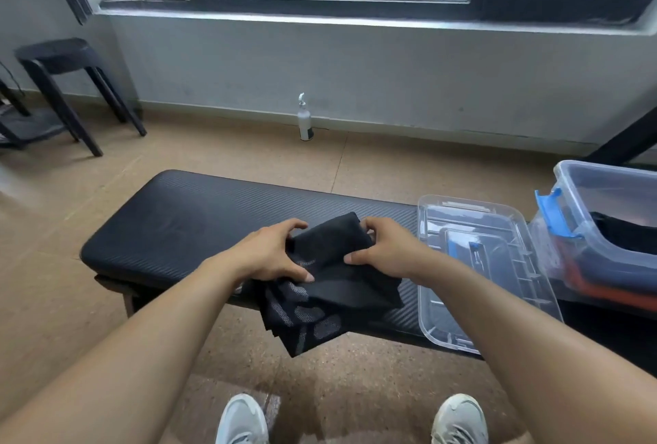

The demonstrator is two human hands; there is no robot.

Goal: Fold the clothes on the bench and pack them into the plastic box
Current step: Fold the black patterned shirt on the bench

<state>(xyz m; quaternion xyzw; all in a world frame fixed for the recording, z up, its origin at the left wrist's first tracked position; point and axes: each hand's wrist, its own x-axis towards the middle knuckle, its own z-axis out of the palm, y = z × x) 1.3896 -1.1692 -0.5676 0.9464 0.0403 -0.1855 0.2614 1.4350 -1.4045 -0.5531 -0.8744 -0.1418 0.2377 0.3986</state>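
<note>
Both hands hold a folded black garment [334, 265] above the bench [185, 216]: left hand [273, 251] grip on its left edge, right hand [387, 248] on its right. No writing is legible. The plastic box [604, 216] sits right.

A black garment [337, 265] with a paler mesh pattern lies partly folded on the front edge of the black padded counter [185, 216]; its lower part hangs over that edge toward the floor. Right of the garment, the clear lid [487, 276] lies flat on the counter. Right of the lid stands the clear plastic box [604, 230] with blue latches, open, holding dark folded clothes [625, 235] inside.
</note>
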